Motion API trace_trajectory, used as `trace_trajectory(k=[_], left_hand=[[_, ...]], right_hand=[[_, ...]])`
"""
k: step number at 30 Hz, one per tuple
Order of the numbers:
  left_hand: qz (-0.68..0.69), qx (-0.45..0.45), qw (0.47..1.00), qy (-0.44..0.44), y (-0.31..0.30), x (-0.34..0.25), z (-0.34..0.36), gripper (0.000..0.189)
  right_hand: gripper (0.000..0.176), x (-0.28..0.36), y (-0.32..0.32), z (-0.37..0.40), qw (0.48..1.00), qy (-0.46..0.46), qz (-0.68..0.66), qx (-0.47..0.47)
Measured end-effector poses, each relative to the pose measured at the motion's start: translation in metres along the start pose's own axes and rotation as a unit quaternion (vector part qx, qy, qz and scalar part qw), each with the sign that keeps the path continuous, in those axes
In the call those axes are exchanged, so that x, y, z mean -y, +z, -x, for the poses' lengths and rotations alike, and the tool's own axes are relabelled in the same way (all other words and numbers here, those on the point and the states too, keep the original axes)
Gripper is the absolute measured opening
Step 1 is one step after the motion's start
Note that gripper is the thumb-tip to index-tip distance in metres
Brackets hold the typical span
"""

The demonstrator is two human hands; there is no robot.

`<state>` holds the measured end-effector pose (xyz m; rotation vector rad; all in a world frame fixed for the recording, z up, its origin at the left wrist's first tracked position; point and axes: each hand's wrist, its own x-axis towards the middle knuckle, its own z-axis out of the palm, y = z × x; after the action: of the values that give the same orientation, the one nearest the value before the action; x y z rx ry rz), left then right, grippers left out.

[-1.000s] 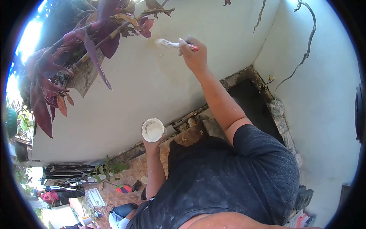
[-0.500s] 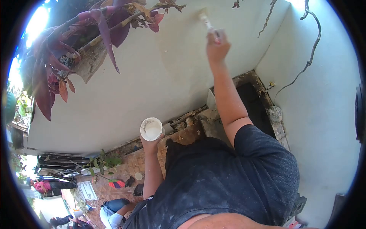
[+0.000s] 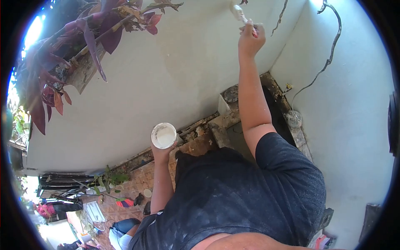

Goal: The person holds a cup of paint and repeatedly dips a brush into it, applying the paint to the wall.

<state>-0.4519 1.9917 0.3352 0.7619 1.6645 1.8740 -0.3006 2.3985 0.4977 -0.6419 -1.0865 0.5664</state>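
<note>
My right hand is raised at arm's length, closed round the handle of a paintbrush. Its bristle end, coated in white, overlaps the upper part of the pale wall in this view. Lower and to the left, my left hand grips a small white tub from below and the side. White paint shows inside the tub, with smears round its inner wall. A slightly darker, damp-looking patch marks the wall between the two hands.
Purple-leaved plants hang at the upper left. A bare twisted vine runs down the right wall. Along the wall's foot lies a dark recessed basin with rough edges. Behind, a person is low by the tiled floor.
My right hand has moved up and to the right with the brush. The tub in my left hand stays nearly in place, while the whole view has shifted slightly.
</note>
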Motion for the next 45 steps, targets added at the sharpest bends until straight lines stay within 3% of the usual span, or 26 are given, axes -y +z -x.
trace_trajectory(k=[5,7,10,15,17,20,23,26,32,38,41,45], left_hand=[[-0.030,0.041,0.999,-0.003,0.007,0.008,-0.007,0.085],[-0.007,0.050,0.998,-0.027,0.013,0.004,-0.008,0.086],[-0.042,0.060,0.997,0.011,0.019,-0.004,-0.013,0.096],[-0.020,0.029,0.998,0.046,0.015,-0.006,-0.007,0.088],[-0.021,0.023,0.998,0.045,0.009,-0.005,-0.004,0.089],[-0.022,0.013,0.999,0.039,-0.003,0.001,-0.002,0.091],[-0.012,-0.009,1.000,0.018,-0.007,0.000,0.000,0.096],[-0.019,-0.019,1.000,0.009,-0.011,-0.003,0.000,0.105],[-0.013,-0.029,0.998,0.046,-0.016,0.005,-0.004,0.106],[-0.012,-0.023,0.999,0.019,-0.013,-0.002,-0.004,0.101],[-0.007,-0.019,0.999,0.044,-0.007,-0.001,-0.006,0.095],[-0.008,-0.004,0.998,0.054,-0.010,0.002,-0.008,0.094]], right_hand=[[0.027,0.003,0.021,0.059,0.989,-0.048,0.045,0.131],[0.025,0.024,0.025,0.083,0.952,0.134,-0.091,0.259],[0.024,0.037,0.021,0.087,0.893,0.280,-0.179,0.304],[0.018,0.006,0.012,0.041,0.962,0.169,-0.193,0.096],[0.016,0.013,0.008,0.030,0.985,0.107,-0.131,0.030],[0.017,0.009,0.014,0.038,0.997,-0.073,-0.011,0.008],[0.016,0.016,0.022,0.067,0.982,-0.156,0.086,0.068],[0.014,0.015,0.023,0.100,0.946,-0.212,0.107,0.220],[0.014,0.012,0.001,0.119,0.907,-0.095,0.199,0.357],[0.014,0.087,0.019,0.065,0.950,-0.162,0.062,0.260],[0.015,0.061,0.033,0.064,0.937,-0.233,0.028,0.259],[0.015,0.035,0.018,0.097,0.906,-0.168,0.095,0.376]])
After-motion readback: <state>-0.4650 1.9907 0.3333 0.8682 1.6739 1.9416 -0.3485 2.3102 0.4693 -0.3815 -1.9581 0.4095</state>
